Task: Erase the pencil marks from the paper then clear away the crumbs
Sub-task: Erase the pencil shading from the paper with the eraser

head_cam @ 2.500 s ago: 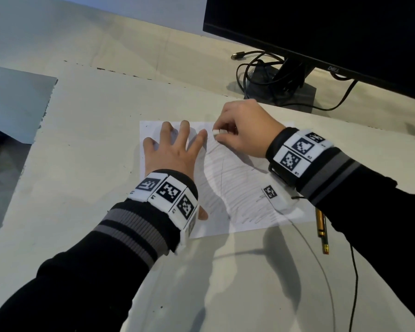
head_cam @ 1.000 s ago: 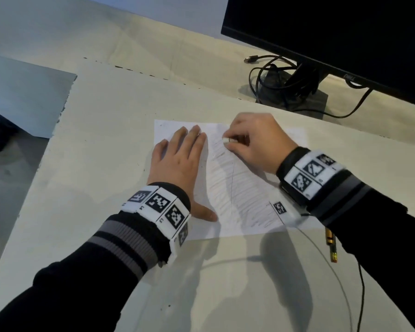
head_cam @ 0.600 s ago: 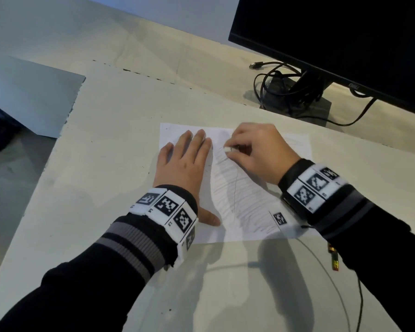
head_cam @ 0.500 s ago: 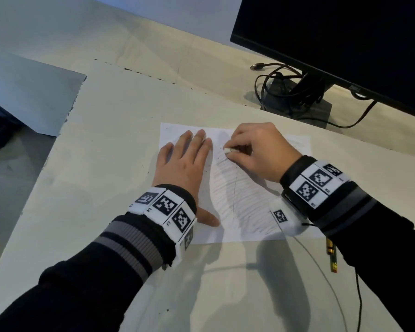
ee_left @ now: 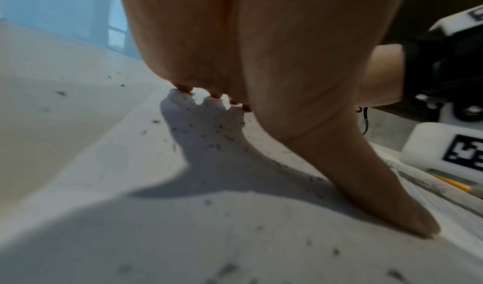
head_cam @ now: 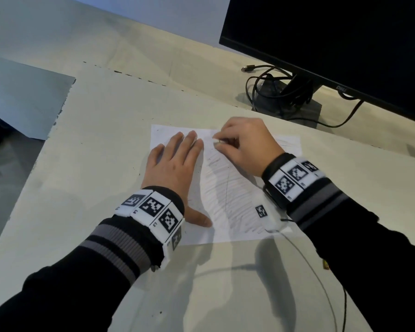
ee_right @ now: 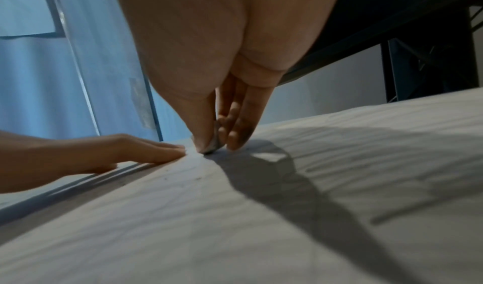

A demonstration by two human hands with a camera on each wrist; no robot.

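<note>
The left hand (head_cam: 175, 161) is lying flat, pinning the thin, easily creased white paper sheet (head_cam: 235, 202); the right hand (head_cam: 243, 142) is pinching a small white eraser (head_cam: 215, 140) down near its tip.

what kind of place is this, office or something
Probably an office or study desk. A large dark Dell monitor stands at the back with cables bundled at its stand, and a sheet of paper covered in pencil shading lies on the pale desk, with a yellow pencil beside it.

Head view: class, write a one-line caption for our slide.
Left hand rests flat on the paper while the right hand rubs a small eraser over pencil marks.
</note>
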